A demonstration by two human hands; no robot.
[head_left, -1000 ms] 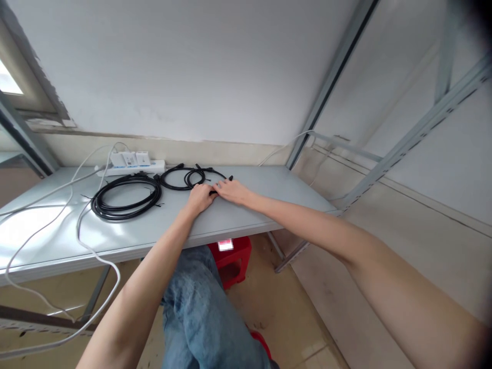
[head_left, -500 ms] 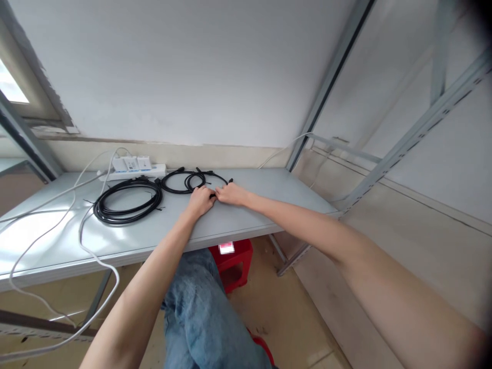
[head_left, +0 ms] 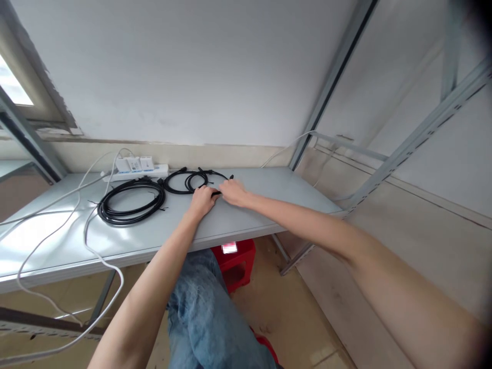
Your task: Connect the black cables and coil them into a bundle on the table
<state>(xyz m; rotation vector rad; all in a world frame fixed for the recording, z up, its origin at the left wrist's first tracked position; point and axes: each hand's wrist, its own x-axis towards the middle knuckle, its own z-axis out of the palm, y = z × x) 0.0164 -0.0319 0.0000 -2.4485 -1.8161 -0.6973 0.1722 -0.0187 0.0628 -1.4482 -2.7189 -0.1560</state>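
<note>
I watch the left hand (head_left: 202, 200) and right hand (head_left: 233, 192) pinch a black cable (head_left: 217, 193) on the bench (head_left: 226, 219), right of 1 large coil (head_left: 123, 222); that looks finished, this (from my distance) unfinished.

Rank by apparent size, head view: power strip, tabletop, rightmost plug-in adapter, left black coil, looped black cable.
1. Tabletop
2. Left black coil
3. Power strip and looped black cable: not ranked; similar widths, but one is solid, the other open loops
4. Rightmost plug-in adapter
</note>
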